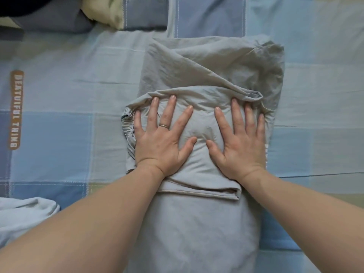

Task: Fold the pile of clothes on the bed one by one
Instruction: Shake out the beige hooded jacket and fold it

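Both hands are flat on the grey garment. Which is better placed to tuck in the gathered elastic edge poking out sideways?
Left. The left hand lies right beside the gathered elastic edge, its little finger almost touching it; the right hand presses the opposite side of the grey garment.

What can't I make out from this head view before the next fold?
Head view:
Grey garment: folded over itself, type unclear; near end cut off by the bottom edge.
Fabric under the left hand and right hand: covered by them.
Pale blue cloth: cut by the left edge, partly behind the left forearm.
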A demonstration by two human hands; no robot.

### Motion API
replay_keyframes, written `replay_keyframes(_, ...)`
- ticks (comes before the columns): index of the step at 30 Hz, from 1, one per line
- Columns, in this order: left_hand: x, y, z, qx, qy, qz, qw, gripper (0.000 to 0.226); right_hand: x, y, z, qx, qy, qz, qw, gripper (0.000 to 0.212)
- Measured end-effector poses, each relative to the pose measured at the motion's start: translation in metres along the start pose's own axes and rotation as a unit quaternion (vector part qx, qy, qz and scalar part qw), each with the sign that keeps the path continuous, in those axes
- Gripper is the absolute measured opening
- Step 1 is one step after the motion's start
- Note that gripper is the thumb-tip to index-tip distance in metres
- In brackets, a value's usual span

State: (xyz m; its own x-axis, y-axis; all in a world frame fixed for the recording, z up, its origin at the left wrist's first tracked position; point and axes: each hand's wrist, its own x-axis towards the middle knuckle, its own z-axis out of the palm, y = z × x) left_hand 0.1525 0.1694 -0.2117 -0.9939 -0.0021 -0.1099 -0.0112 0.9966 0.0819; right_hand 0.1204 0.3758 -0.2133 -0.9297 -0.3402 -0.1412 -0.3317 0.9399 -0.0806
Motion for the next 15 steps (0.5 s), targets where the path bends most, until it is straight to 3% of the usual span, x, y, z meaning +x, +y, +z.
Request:
replay_keyframes(6, 0.000, 0.000, 0.002, 0.002, 0.004, -0.005, 1.000, 0.070, 0.000, 0.002, 0.002, -0.005, 0.011, 0.000, 1.000, 0.076)
replay_keyframes(12, -0.007, 0.004, -0.017, -0.016, -0.051, -0.005, 0.999, 0.068, -0.008, -0.011, -0.018, 0.024, -0.077, 0.041, 0.996, 0.079)
replay_keyframes(15, -0.049, 0.010, -0.026, -0.049, -0.020, 0.023, 0.998, 0.064, -0.043, -0.023, -0.031, 0.042, -0.091, 0.039, 0.994, 0.080)
